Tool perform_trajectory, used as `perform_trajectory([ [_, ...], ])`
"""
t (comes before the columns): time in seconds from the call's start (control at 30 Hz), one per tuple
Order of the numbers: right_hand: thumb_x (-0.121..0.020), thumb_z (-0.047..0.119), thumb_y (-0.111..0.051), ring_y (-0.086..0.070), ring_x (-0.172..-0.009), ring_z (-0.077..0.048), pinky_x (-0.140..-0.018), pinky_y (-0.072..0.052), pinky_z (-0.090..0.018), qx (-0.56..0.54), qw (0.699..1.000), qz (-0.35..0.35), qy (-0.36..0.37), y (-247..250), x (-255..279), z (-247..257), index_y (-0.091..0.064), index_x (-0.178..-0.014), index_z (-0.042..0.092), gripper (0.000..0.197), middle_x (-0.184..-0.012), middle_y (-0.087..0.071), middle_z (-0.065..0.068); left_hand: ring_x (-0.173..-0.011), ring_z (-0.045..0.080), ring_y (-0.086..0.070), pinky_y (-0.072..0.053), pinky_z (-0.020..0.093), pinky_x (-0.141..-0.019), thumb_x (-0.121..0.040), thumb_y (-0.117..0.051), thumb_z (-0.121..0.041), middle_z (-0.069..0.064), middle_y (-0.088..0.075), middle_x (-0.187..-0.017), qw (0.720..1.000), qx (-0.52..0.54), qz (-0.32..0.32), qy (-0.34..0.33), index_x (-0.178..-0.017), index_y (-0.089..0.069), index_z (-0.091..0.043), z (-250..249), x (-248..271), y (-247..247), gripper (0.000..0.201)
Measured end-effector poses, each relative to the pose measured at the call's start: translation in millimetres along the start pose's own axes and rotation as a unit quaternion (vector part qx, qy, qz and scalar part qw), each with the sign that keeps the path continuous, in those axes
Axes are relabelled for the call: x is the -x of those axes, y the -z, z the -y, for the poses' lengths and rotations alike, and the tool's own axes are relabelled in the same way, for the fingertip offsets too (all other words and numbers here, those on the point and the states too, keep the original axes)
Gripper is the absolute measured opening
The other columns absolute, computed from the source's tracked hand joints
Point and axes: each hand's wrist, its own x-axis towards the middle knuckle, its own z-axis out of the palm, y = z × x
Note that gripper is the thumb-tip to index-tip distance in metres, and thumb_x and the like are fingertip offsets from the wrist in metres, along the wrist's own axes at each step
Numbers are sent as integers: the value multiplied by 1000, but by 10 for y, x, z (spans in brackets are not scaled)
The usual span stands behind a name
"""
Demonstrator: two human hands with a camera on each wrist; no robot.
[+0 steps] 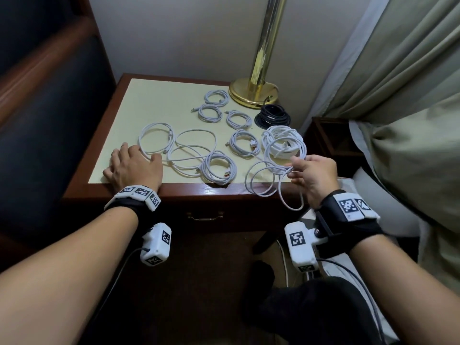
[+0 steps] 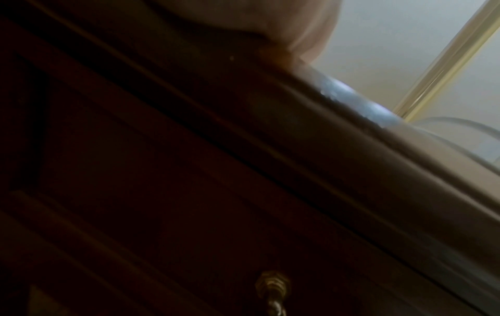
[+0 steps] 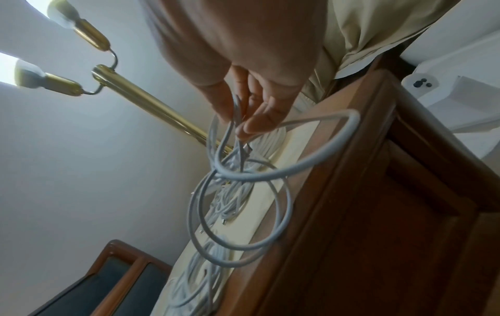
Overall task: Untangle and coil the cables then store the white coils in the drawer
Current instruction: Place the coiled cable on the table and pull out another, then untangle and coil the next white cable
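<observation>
On your nightstand (image 1: pixel 107 135) lie white coils (image 1: pixel 216 168); your left hand (image 1: pixel 135 168) rests flat, relaxed, while your right hand (image 1: pixel 313 174) pinches a loose cable (image 1: pixel 263 185).

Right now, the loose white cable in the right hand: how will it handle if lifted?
Likely floppy: the white cable droops in loops off the table edge. Probably light: right hand pinches it with fingertips alone. May snag the neighbouring coil.
</observation>
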Motion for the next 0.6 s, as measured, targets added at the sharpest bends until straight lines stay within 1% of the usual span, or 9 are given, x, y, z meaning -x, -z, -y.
perform_trajectory([
  [0.1, -90, 4, -61, -51, -46, -13, -43, -44, -19, -13, 999, 30, 43, 133, 290, 86, -57, -75, 6, 16, -74, -67, -13, -139, 22, -30, -23, 49, -107, -87, -47, -43, 2, -46, -145, 1000, 23, 11, 6, -126, -57, -13, -15, 21, 55, 50],
  [0.2, -91, 3, -60, -54, -46, -13, -44, -48, -20, -48, 996, 70, 41, 238, 594, 191, -57, -75, 4, 16, -71, -67, -12, -140, 22, -29, -19, 48, -112, -88, -48, -44, 2, -43, -148, 996, 67, 45, 25, -132, -53, -16, -20, 22, 178, 53],
  [0.3, -91, 2, -58, -57, -47, -13, -45, -49, -21, -68, 990, 114, 37, 313, 877, 268, -58, -76, 2, 15, -67, -69, -10, -142, 25, -26, -19, 46, -114, -89, -53, -42, 3, -33, -154, 984, 129, 106, 64, -143, -41, -15, -47, 60, 384, 62],
  [0.37, -91, 2, -57, -58, -47, -12, -44, -47, -19, -71, 987, 137, 48, 347, 1043, 299, -58, -77, 1, 15, -65, -69, -8, -141, 30, -23, -18, 45, -115, -89, -55, -39, 6, -25, -156, 971, 178, 129, 99, -145, -37, -15, -112, 190, 548, 63],
  [0.43, -91, 1, -56, -58, -47, -11, -44, -47, -19, -78, 983, 158, 53, 370, 1207, 314, -58, -77, 0, 15, -64, -69, -8, -136, 33, -26, -21, 40, -113, -89, -57, -32, 9, -28, -152, 963, 225, 111, 97, -138, -45, -16, -211, 402, 729, 53],
  [0.5, -90, -1, -55, -57, -48, -13, -45, -47, -19, -91, 978, 180, 52, 390, 1358, 297, -58, -76, 0, 15, -64, -67, -10, -127, 30, -39, -32, 34, -106, -89, -60, -26, 7, -40, -139, 957, 276, 88, 36, -121, -57, -18, -327, 656, 926, 33],
  [0.53, -89, -1, -56, -57, -48, -14, -45, -47, -20, -96, 975, 195, 50, 399, 1428, 276, -58, -75, 0, 14, -64, -66, -11, -119, 27, -48, -37, 31, -99, -90, -60, -26, 6, -48, -129, 945, 312, 95, -4, -111, -61, -19, -381, 790, 1034, 22],
  [0.57, -89, -1, -56, -56, -49, -16, -46, -47, -20, -95, 972, 209, 49, 404, 1496, 244, -58, -75, 0, 14, -64, -66, -12, -110, 23, -55, -41, 28, -91, -92, -60, -27, 5, -55, -118, 924, 360, 128, -35, -103, -63, -20, -435, 928, 1158, 14],
  [0.6, -88, 0, -56, -56, -50, -16, -46, -46, -21, -89, 970, 221, 49, 409, 1559, 205, -58, -74, 0, 14, -64, -66, -12, -101, 21, -60, -43, 28, -85, -94, -58, -30, 7, -62, -109, 891, 409, 187, -62, -99, -65, -18, -491, 1070, 1310, 15],
])
